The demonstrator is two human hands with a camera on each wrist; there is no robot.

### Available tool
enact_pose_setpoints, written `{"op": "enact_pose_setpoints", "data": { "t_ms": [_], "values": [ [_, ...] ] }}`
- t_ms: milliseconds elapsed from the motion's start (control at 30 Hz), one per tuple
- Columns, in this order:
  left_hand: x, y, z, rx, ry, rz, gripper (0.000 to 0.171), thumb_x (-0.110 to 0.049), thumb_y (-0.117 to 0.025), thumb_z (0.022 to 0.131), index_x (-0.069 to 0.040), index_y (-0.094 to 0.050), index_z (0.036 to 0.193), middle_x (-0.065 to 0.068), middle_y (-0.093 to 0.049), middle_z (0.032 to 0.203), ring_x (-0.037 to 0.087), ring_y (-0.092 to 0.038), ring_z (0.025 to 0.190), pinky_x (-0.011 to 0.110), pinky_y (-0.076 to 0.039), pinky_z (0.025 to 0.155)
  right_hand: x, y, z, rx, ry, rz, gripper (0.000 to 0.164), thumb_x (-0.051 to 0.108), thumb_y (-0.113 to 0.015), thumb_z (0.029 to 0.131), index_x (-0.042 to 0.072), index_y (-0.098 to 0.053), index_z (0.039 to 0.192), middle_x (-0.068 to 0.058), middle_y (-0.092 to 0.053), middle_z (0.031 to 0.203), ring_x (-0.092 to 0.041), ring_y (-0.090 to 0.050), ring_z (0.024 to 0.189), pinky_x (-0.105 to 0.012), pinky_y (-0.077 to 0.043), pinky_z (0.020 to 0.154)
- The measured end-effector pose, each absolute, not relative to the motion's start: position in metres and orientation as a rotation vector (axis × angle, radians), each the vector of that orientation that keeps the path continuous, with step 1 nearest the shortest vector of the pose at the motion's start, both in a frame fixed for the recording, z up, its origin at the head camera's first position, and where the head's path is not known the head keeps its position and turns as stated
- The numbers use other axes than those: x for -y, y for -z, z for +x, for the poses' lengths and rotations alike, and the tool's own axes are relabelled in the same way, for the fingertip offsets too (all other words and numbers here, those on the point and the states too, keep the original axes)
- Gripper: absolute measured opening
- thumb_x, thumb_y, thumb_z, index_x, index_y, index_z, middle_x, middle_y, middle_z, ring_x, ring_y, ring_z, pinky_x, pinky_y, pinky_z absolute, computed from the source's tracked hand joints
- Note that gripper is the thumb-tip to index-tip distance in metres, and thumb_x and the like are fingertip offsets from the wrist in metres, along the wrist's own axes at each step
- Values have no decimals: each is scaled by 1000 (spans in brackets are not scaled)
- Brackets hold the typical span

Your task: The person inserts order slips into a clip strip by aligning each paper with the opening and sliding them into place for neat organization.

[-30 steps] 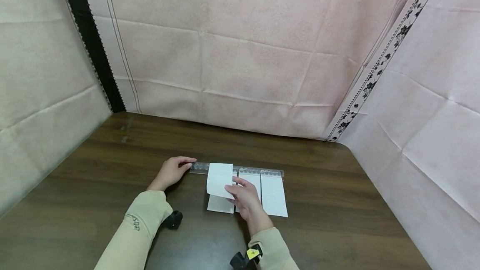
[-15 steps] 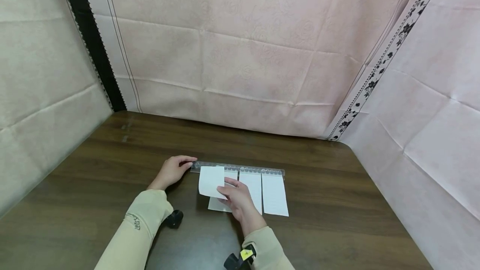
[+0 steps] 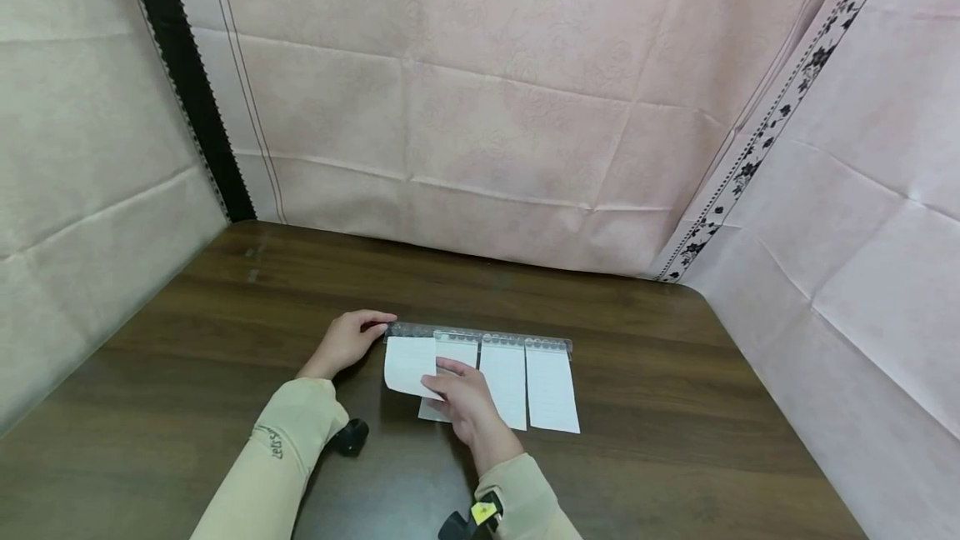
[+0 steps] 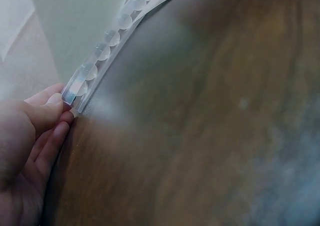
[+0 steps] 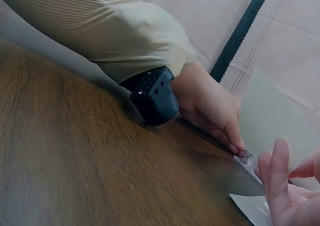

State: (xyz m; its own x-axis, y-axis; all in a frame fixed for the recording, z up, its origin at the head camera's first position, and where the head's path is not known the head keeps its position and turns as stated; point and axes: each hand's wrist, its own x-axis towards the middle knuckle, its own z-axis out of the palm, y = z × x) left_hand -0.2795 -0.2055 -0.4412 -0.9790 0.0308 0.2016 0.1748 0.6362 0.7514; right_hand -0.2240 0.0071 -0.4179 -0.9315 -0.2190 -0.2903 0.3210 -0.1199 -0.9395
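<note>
My left hand (image 3: 343, 344) pinches the left end of a clear plastic strip (image 3: 411, 329). Along the strip runs a row of round bumps, plain in the left wrist view (image 4: 102, 50). Between thumb and fingers my right hand (image 3: 471, 411) holds a white paper card (image 3: 408, 363), raised in front of the strip's left part. In the right wrist view this card (image 5: 270, 113) stands tilted upward. Three more white cards hang from the strip side by side: one partly covered by the held card, a middle card (image 3: 504, 377) and a right card (image 3: 551, 390).
The strip and cards lie on a dark brown wooden table (image 3: 660, 415). Pale fabric walls (image 3: 487, 123) enclose its back and sides. A black wrist camera (image 3: 350, 437) is worn on the left sleeve, another (image 3: 457, 526) on the right.
My right hand has carried the card leftward and slightly down, uncovering more of the card beneath. My left hand keeps its pinch on the strip's end.
</note>
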Motion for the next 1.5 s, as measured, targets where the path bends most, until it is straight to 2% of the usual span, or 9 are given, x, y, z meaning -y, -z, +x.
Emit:
{"op": "enact_pose_setpoints", "data": {
  "t_ms": [333, 733, 967, 1267, 1500],
  "values": [
    [205, 441, -279, 2675, 1279, -147, 22, -10, -57, 93, -8, -69, 112, 14, -63, 116, 33, -54, 112, 50, -40, 93, 3, 422, -226, -1789, 2085, 98, 48, -2, -66, 83, -12, -47, 126, -17, -62, 107, -19, -62, 84, -36, -53, 78],
    [205, 440, -278, 2659, 1309, -160, 22, -9, -57, 93, -7, -69, 112, 15, -63, 115, 33, -55, 109, 50, -42, 91, 13, 421, -230, -1770, 2072, 82, 46, -3, -65, 83, -13, -48, 125, -17, -64, 104, -23, -62, 92, -34, -53, 78],
    [205, 440, -276, 2650, 1332, -164, 22, -9, -57, 93, -7, -68, 112, 15, -63, 115, 32, -55, 108, 48, -43, 89, 20, 423, -232, -1790, 2079, 72, 41, -4, -64, 84, -12, -51, 123, -17, -63, 101, -23, -63, 90, -33, -53, 78],
    [205, 440, -276, 2649, 1345, -166, 23, -9, -57, 93, -6, -67, 114, 15, -62, 116, 32, -54, 110, 49, -42, 90, 24, 424, -232, -1800, 2134, 129, 50, -5, -64, 84, -14, -44, 128, -19, -62, 101, -21, -66, 81, -33, -53, 77],
    [205, 441, -277, 2652, 1334, -166, 23, -9, -56, 93, -6, -67, 113, 15, -62, 116, 32, -54, 109, 49, -42, 90, 29, 423, -228, -1850, 2168, 116, 47, -6, -64, 83, -15, -45, 126, -19, -64, 95, -23, -66, 81, -33, -54, 75]
  ]
}}
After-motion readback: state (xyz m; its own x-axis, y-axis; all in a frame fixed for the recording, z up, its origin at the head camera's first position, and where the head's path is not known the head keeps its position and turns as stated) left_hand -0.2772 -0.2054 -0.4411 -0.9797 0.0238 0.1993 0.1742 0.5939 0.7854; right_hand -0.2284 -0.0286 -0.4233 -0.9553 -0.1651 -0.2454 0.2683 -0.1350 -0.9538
